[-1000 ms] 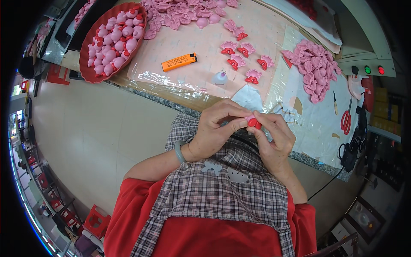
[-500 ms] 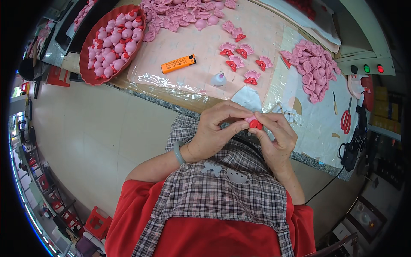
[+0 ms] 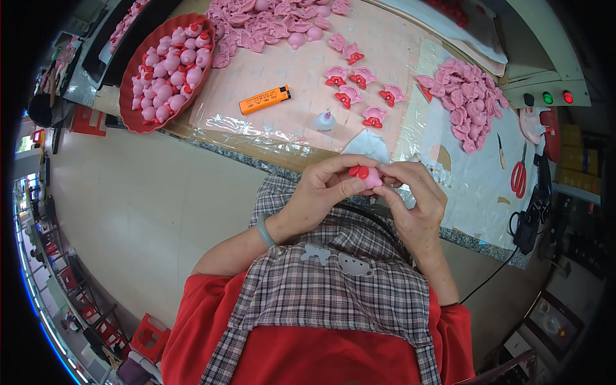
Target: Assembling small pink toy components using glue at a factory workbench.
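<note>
Between my two hands, just off the table's near edge, is a small pink plastic figure part (image 3: 372,179) with a red bow-like piece on its left end. My left hand (image 3: 324,186) pinches the red end with thumb and fingers. From the other side, the fingertips of my right hand (image 3: 414,189) close on the pink end. Beyond them a white cloth or paper scrap (image 3: 367,146) lies on the table, with a small squat glue bottle (image 3: 325,120) behind it. Several flat pink pieces with red bows (image 3: 374,117) are set out farther back.
A red scalloped basin (image 3: 128,115) of finished-looking pink balls stands at the left. Loose pink parts are heaped at the back (image 3: 256,25) and right (image 3: 471,102). An orange lighter (image 3: 265,100), red-handled scissors (image 3: 518,178) and a knife (image 3: 501,153) lie on the table. Control lights glow at the right.
The pink part has been turned in my fingers: its red piece, formerly toward the right hand and low, now faces my left hand. Both hands stay close together.
</note>
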Tool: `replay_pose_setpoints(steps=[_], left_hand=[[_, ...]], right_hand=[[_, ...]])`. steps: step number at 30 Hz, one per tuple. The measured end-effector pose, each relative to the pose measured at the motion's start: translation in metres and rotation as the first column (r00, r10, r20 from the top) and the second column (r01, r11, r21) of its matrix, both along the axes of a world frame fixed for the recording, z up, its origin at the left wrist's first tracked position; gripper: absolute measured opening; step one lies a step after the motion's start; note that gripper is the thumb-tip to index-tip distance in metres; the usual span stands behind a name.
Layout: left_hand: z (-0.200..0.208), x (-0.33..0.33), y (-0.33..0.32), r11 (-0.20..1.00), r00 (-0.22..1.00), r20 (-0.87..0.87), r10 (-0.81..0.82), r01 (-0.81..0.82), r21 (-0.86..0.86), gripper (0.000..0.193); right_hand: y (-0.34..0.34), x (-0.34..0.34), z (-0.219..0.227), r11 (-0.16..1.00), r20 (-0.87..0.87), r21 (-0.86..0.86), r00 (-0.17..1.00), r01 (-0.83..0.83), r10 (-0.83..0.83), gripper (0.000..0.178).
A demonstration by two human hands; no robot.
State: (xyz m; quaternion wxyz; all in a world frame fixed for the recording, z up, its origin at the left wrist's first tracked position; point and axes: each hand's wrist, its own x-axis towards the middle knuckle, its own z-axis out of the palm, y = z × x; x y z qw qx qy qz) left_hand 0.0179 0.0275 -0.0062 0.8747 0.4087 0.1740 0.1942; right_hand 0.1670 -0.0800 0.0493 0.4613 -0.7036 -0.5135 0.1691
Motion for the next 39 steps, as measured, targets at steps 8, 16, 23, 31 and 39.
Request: replay_pose_setpoints(steps=[8,16,23,31,39], left_hand=[[0.006,0.001,-0.001,0.973,0.999,-0.049,0.012,0.000,0.232,0.035],[0.003,-0.003,-0.004,0.867,0.993,-0.084,0.080,-0.028,0.497,0.032],[0.008,-0.002,-0.004,0.754,0.986,-0.055,0.158,-0.085,0.651,0.029],[0.011,-0.002,-0.004,0.707,0.981,-0.058,0.184,-0.091,0.701,0.028],[0.013,-0.002,-0.003,0.714,0.980,-0.079,0.184,-0.078,0.695,0.027]], right_hand=[[-0.002,0.003,-0.006,0.997,0.161,0.071,0.987,-0.043,0.031,0.020],[0.000,0.006,-0.004,0.984,0.246,0.113,0.963,-0.141,0.109,0.020],[-0.003,0.005,-0.008,0.975,0.272,0.163,0.957,-0.149,0.101,0.020],[-0.003,0.005,-0.012,0.973,0.264,0.177,0.960,-0.145,0.095,0.020],[-0.003,0.005,-0.013,0.974,0.259,0.181,0.962,-0.138,0.089,0.020]])
